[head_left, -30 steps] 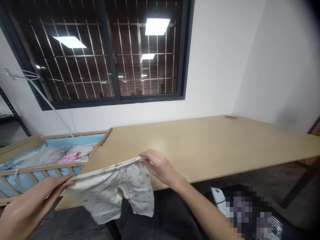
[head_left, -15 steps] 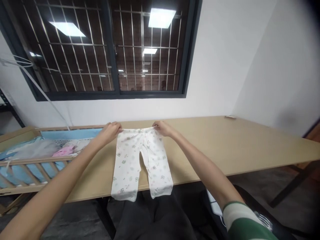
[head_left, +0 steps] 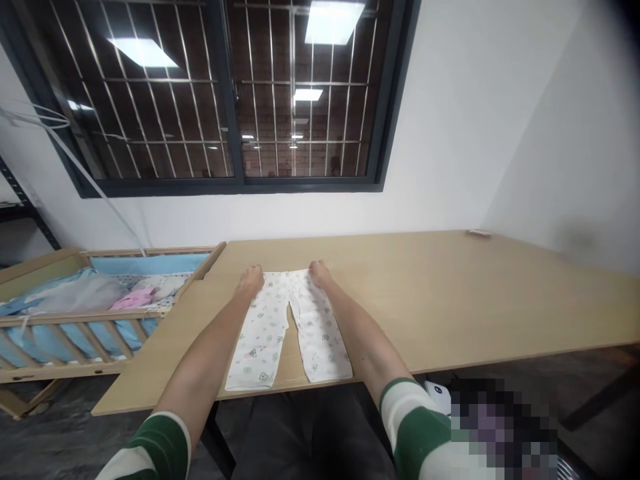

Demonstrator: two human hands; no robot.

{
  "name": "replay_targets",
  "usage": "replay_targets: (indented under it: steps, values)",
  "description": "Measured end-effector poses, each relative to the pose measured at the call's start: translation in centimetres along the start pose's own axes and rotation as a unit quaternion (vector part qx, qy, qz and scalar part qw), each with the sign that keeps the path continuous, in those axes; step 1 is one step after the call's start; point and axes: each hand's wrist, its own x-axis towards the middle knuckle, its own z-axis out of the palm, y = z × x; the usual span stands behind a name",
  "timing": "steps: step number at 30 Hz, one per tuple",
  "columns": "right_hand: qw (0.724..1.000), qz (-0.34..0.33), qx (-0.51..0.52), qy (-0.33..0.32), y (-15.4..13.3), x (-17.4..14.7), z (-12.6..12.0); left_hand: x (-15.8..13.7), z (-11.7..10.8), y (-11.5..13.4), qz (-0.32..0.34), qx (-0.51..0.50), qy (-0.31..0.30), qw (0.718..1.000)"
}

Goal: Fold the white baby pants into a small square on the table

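Observation:
A pair of small white baby pants (head_left: 265, 333) with a scattered print lies flat on the wooden table (head_left: 410, 293), waistband toward the wall and leg cuffs near the front edge. My left hand (head_left: 251, 279) is closed on the left corner of the waistband. At the right corner, my right hand (head_left: 319, 272) grips the same waistband. Between the two hands the waistband is stretched straight. The fingertips of both hands are partly hidden from this angle.
To the left stands a wooden crib (head_left: 100, 317) with blue lining and a pink cloth (head_left: 134, 299) inside. A barred window (head_left: 235, 100) is above the table. A small white object (head_left: 479, 233) lies at the table's back right. A blurred patch covers the lower right.
Both hands have moved lower and farther out over the table with the baby pants. The pants, earlier held up with the cuffs over the front edge, now lie flat on the tabletop.

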Motion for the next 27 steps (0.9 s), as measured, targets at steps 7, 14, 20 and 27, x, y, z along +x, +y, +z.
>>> replay_targets:
  steps: [7,14,20,27]
  values:
    - [1.0,0.002,-0.013,-0.012,0.4,0.2,2.5,-0.6,1.3,0.5,-0.022,-0.016,-0.011,1.0]
    - [1.0,-0.03,-0.01,0.0,1.8,0.2,3.8,-3.1,-0.3,2.5,-0.02,-0.042,0.026,0.999]
    - [0.999,-0.033,0.013,0.002,3.5,1.8,4.1,-10.9,-1.1,7.3,0.167,-0.102,-0.032,0.98]
    - [0.998,0.017,0.052,0.014,4.6,3.1,5.1,-23.6,2.2,12.8,0.362,-0.137,-0.165,0.907]
